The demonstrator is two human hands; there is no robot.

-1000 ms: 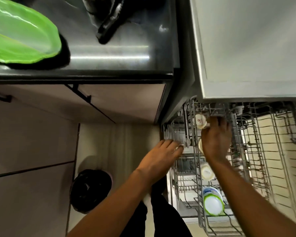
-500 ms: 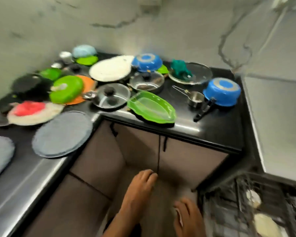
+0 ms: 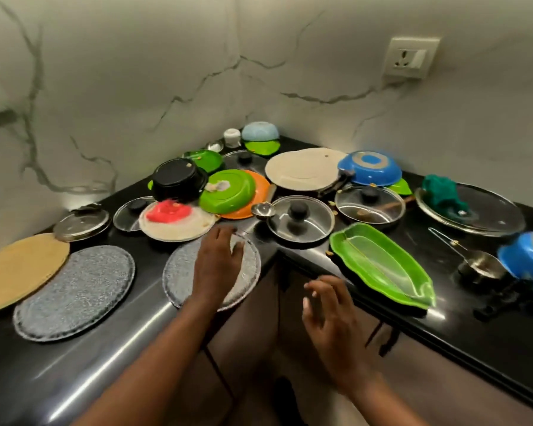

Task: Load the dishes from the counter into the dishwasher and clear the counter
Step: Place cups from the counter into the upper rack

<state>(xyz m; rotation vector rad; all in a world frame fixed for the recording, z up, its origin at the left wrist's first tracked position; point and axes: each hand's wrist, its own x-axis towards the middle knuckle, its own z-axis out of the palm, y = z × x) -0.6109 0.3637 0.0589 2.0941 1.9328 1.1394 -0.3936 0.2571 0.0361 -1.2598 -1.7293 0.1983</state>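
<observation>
1. Head view showed the left hand [image 3: 217, 265] lying flat, fingers straight, on the grey speckled plate [image 3: 185, 273] at the black counter [image 3: 462, 305] corner.
2. The right hand [image 3: 328, 315] hovered off the edge, fingers spread, empty, farther from it.

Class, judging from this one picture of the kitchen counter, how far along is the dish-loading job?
Done: nothing visible; no dishwasher in view. In hand: the left hand rests on a grey speckled plate; the right hand hovers open. Left: the counter remains crowded, including the green leaf tray.
</observation>
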